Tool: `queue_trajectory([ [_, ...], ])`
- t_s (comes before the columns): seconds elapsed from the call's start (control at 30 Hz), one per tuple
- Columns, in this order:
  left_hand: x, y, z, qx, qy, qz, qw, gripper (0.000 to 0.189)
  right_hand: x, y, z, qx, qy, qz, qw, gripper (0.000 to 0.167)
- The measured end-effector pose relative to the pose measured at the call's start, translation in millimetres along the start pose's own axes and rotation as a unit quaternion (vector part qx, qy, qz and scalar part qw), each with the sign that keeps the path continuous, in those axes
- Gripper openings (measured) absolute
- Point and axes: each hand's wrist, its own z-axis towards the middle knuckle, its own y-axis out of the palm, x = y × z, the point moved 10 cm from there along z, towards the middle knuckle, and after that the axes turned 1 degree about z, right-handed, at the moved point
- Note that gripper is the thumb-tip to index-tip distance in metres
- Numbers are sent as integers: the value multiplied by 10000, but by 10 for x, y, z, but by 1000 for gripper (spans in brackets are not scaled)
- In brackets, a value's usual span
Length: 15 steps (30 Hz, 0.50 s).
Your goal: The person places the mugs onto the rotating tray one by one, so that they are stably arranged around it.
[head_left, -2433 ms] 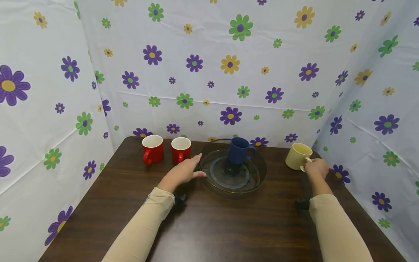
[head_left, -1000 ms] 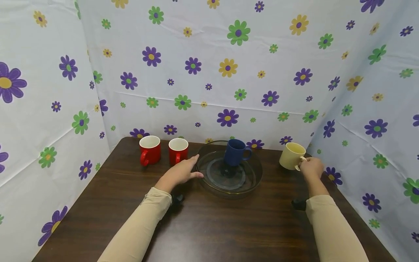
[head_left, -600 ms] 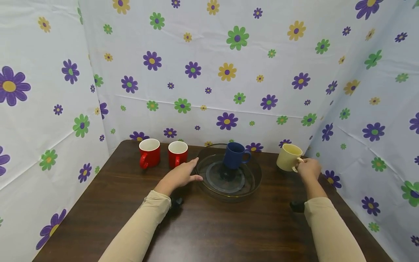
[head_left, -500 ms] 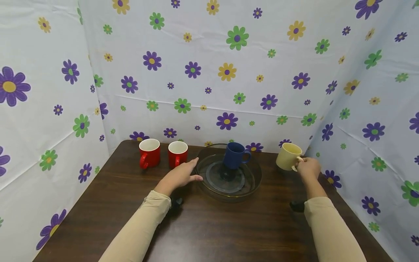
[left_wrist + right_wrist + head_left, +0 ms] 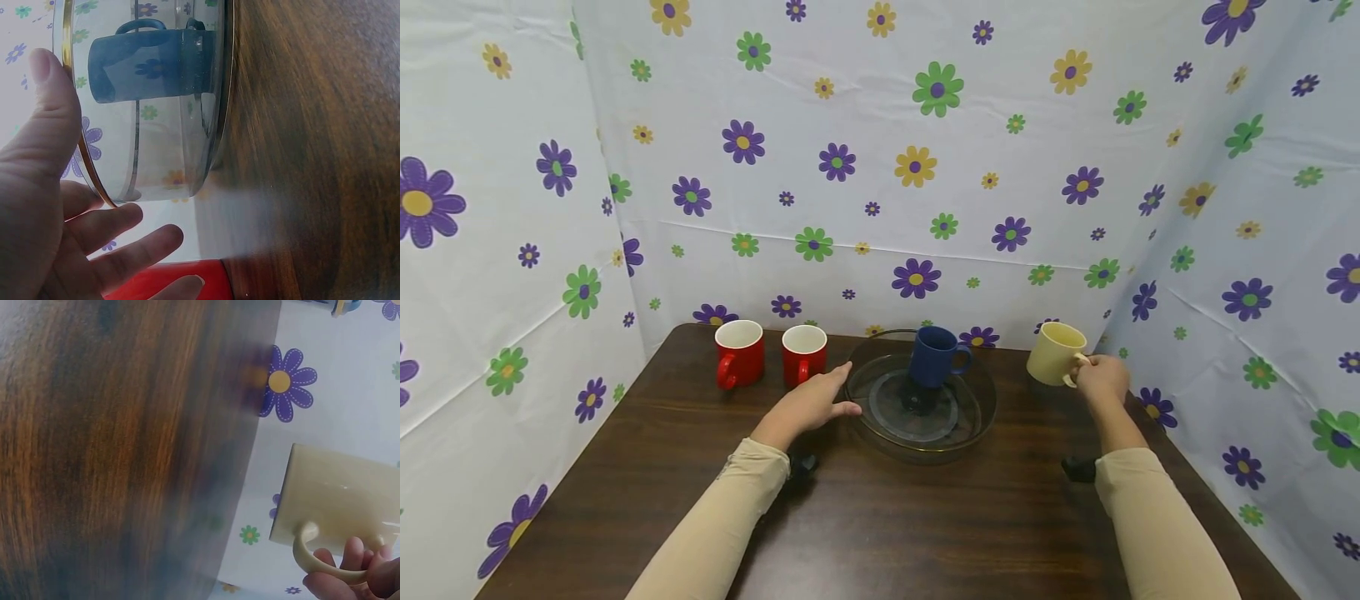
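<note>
Low on the table stands a clear glass bowl [image 5: 925,446] with a gold rim. Inside its back part is an upright blue mug [image 5: 930,357], also seen through the glass in the left wrist view. My left hand [image 5: 805,408] lies at the bowl's left side, fingers spread and thumb at the gold rim [image 5: 67,37]. At the right, my right hand [image 5: 1105,379] pinches the handle [image 5: 306,553] of a pale yellow mug [image 5: 1052,354]. In the right wrist view the mug's base shows apart from the tabletop. The mug tips slightly, its mouth upward.
Two red mugs with white insides, a left one [image 5: 741,358] and a right one [image 5: 797,354], stand left of the bowl; the right one is close behind my left fingers. The dark wooden table [image 5: 880,533] ends at flowered cloth walls [image 5: 850,117] on the back and sides.
The yellow mug has risen a little and shifted left toward the bowl, with my right hand on its handle. My left hand stays at the bowl. The head view has shifted slightly.
</note>
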Motion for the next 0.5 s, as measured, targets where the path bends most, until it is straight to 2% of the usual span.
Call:
queue_trajectory([
  [0.2,0,-8,4,9,38,24,10000,90,-82,-27,-8,6,-127,-103,9999,30],
  [0.5,0,-5,11,51,57,-2,10000,90,-135,-45,-1,2,-164,103,9998,26],
])
